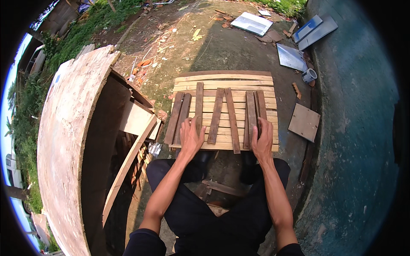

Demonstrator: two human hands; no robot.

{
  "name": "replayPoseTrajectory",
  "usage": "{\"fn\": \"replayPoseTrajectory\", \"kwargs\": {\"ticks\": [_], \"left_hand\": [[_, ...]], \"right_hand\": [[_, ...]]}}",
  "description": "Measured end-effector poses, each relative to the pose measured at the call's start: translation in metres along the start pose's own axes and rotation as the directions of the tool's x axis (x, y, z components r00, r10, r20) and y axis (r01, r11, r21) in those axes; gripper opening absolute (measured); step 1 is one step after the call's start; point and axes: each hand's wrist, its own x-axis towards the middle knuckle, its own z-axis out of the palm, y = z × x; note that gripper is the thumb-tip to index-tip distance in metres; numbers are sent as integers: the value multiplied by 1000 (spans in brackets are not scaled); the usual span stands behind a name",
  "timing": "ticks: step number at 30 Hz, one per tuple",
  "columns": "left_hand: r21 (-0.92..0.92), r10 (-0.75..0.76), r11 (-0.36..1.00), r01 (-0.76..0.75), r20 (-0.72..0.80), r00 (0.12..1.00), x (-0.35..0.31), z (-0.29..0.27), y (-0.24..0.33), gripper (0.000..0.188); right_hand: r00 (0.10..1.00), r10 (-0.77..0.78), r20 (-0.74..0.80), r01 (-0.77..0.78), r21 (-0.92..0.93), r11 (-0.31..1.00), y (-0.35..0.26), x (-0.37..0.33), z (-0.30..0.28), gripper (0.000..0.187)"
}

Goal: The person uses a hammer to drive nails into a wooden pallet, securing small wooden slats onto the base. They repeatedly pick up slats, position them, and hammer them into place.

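Observation:
A slatted wooden panel (226,138) of pale strips lies in front of my knees. Several loose dark brown wooden strips rest across its slats, roughly lengthwise to me. My left hand (191,135) has its thumb and fingers bent about the near end of one upright-lying strip (199,98). At the right, my right hand (262,138) closes its thumb and fingers round a strip (261,102) in a close group. Between the hands lie two slanting strips, one brown strip (216,115) and one longer strip (232,119). Two more strips (174,117) lie left of my left hand.
A large weathered board structure (70,141) stands close on my left, with wood pieces inside. A blue-green wall (354,141) runs along the right. Near it are a paint can (309,75), a square board (304,122) and flat sheets (252,23). Debris litters the ground ahead.

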Motion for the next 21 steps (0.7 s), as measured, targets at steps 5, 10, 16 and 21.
{"fn": "replayPoseTrajectory", "kwargs": {"ticks": [5,10,16,21], "left_hand": [[208,-301,936,284,59,952,8,48,27,106],[82,-308,950,301,99,946,8,67,17,107],[86,-397,917,389,255,881,14,55,14,97],[-54,-452,855,515,407,794,22,37,19,88]], "right_hand": [[959,-3,283,3,-1,1000,-37,-40,25,28],[904,165,394,13,-412,911,-45,-60,62,47],[913,186,362,79,-606,792,-35,-65,76,57],[867,275,416,-117,-365,924,-35,-54,72,57]]}}
